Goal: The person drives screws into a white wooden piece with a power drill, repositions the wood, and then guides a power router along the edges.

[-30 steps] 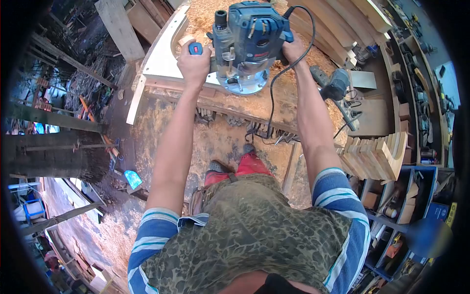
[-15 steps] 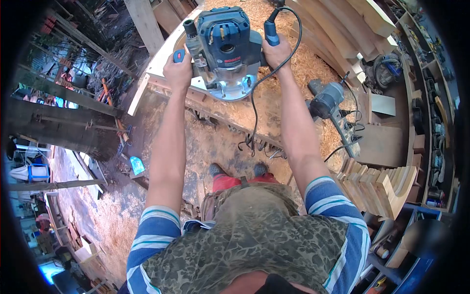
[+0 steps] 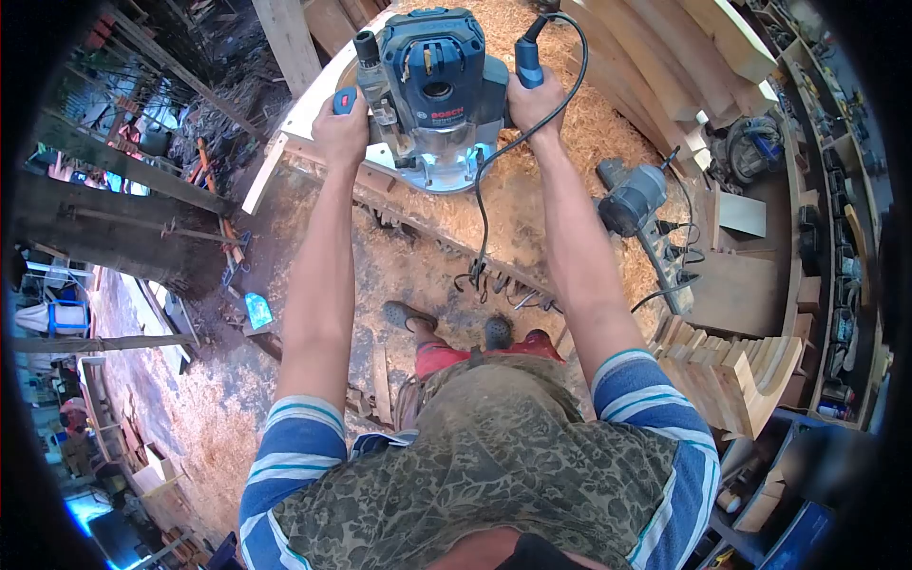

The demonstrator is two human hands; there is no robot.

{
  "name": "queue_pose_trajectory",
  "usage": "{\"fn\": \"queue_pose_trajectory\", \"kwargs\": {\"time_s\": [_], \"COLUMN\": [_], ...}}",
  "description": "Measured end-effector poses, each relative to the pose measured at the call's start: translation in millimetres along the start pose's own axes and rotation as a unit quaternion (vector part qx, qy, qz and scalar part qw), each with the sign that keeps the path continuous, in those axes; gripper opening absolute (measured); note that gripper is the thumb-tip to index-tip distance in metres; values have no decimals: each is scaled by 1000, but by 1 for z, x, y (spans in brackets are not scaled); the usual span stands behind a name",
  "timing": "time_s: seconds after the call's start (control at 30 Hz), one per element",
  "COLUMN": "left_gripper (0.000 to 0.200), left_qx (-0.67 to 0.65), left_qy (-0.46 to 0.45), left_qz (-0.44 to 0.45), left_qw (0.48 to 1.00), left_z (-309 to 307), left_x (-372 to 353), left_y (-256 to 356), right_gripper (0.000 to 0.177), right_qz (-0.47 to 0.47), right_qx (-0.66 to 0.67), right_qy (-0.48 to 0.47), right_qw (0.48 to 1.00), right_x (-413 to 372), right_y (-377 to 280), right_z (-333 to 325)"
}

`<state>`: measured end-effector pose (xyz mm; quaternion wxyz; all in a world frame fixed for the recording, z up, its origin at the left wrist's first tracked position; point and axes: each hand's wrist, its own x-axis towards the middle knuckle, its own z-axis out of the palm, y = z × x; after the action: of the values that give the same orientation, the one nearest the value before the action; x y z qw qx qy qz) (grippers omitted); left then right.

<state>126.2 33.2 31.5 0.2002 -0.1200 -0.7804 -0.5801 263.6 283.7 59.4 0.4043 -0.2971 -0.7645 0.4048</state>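
A blue-black plunge router (image 3: pixel 435 90) stands upright on a pale wooden workpiece (image 3: pixel 309 119) at the top of the view. My left hand (image 3: pixel 340 135) is wrapped round its left handle, where a red button shows. Round the right handle, my right hand (image 3: pixel 538 103) is closed as well. From the top of that handle a black cord (image 3: pixel 581 81) loops down across my right wrist and hangs past the bench edge. The clear guard and base glow with light. The cutting bit is hidden from me.
Wood shavings (image 3: pixel 608 119) cover the bench. A second power tool (image 3: pixel 632 199) lies to the right with its cord. Curved boards (image 3: pixel 665 57) are stacked at the upper right, and cut wooden pieces (image 3: pixel 731 370) stand lower down. Shelves (image 3: pixel 841 237) line the right side.
My left foot has stepped out to the left. The router and both hands sit slightly higher and further left in view, still gripped the same way.
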Motion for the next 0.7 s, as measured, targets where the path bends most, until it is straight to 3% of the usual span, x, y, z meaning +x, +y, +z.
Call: {"fn": "queue_pose_trajectory", "kwargs": {"time_s": [0.17, 0.33, 0.5, 0.7], "left_gripper": [34, 25, 27, 30], "left_qx": [32, -15, -45, -13], "left_qy": [1, -20, -18, -5], "left_qz": [-14, -8, -24, 28], "left_qw": [999, 1000, 999, 1000], "left_z": [-7, -9, -8, -8], "left_x": [-7, -4, -1, -3], "left_y": [17, 22, 17, 12], "right_gripper": [36, 36, 40, 40], "right_qz": [-8, -32, -46, -33], "right_qx": [-19, -32, -23, -17], "right_qy": [-3, 26, 29, 24], "right_qw": [1000, 999, 998, 999], "right_x": [2, 4, -4, -7], "right_y": [1, 14, 16, 16], "right_z": [1, 7, 5, 3]}}
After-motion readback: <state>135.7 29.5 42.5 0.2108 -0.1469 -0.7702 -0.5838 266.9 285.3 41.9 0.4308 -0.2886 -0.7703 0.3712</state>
